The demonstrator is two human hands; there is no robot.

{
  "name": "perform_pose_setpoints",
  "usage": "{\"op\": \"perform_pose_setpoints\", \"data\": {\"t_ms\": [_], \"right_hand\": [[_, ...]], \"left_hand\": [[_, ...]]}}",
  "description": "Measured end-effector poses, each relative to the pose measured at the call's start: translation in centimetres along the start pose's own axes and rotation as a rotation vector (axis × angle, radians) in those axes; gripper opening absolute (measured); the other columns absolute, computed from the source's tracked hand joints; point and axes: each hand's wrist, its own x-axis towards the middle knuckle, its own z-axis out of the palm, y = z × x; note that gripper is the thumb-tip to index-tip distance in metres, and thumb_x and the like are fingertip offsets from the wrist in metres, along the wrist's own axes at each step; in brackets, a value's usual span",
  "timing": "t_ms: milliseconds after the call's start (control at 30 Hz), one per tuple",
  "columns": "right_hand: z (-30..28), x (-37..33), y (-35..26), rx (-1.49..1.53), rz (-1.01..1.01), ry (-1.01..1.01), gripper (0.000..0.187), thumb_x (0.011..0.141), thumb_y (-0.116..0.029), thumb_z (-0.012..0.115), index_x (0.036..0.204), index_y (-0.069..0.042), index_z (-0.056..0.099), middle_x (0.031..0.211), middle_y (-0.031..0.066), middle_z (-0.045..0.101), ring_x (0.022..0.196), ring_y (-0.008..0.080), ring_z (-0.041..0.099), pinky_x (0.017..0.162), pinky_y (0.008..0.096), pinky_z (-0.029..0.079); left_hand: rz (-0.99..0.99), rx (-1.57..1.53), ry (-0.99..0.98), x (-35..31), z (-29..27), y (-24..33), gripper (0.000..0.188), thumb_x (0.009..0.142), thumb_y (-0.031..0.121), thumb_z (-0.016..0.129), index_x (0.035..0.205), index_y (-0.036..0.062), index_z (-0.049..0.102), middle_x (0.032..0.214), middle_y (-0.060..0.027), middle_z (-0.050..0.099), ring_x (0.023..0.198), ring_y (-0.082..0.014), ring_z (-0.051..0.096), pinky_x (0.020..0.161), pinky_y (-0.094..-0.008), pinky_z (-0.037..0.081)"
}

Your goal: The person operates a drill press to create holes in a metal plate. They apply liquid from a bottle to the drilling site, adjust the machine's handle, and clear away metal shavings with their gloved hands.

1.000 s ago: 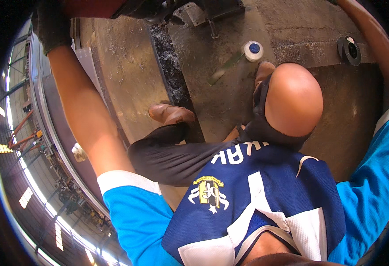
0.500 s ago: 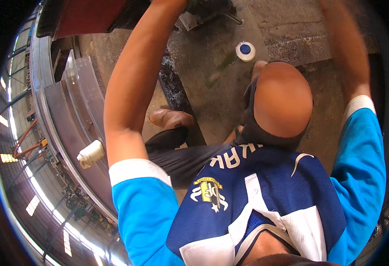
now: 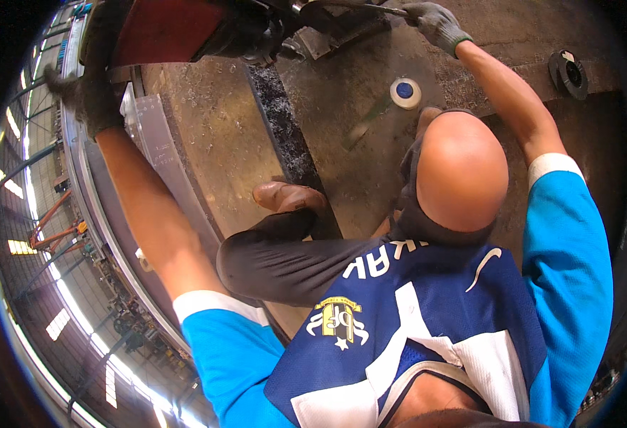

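Both hands wear dark grey work gloves. My right hand (image 3: pixel 435 25) is closed around the end of a thin metal lever (image 3: pixel 370 8), which runs left toward a dark metal machine head (image 3: pixel 256 32) at the top. At the upper left, my left hand (image 3: pixel 88 100) lies against the dark end of a red machine body (image 3: pixel 163 32). Its thumb sticks out to the left, apart from the fingers, which blend into the dark edge above.
A white round container with a blue centre (image 3: pixel 405 91) stands on the stained floor beside my raised knee (image 3: pixel 463 171). A dark ring-shaped coil (image 3: pixel 569 74) lies at the right. Metal shavings cover a dark beam (image 3: pixel 285 121); long metal sections (image 3: pixel 163 139) run along the left.
My left hand has moved left, into view at the red machine's end. My right arm has swung inward, and its hand now shows on the lever. My left forearm now mostly hides the white bottle.
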Motion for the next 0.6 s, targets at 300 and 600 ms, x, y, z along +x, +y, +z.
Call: {"op": "perform_pose_setpoints", "data": {"t_ms": [300, 600], "right_hand": [[-3.8, -1.9, -1.1, -0.225, -0.158, 0.007, 0.01, 0.078, -0.018, 0.062, 0.082, -0.017, 0.072, 0.071, 0.0097, 0.068, 0.066, 0.0324, 0.065, 0.059, 0.0435, 0.049], [-6.1, -0.3, -1.7, -0.286, -0.156, -0.008, 0.008, 0.072, -0.017, 0.064, 0.076, -0.015, 0.071, 0.072, 0.0128, 0.068, 0.069, 0.036, 0.066, 0.062, 0.0455, 0.05]], "left_hand": [[-0.013, -0.123, -0.146, 1.7, 0.1, -3.9, 0.072, 0.086, 0.034, 0.082, 0.144, 0.0048, 0.051, 0.13, -0.0142, 0.064, 0.114, -0.0251, 0.064, 0.099, -0.0398, 0.052], [0.034, -0.087, -0.153, 1.0, 0.9, -2.4, 0.056, 0.089, 0.026, 0.077, 0.139, 0.0074, 0.058, 0.127, -0.0152, 0.065, 0.112, -0.0258, 0.065, 0.097, -0.0377, 0.053]]}}
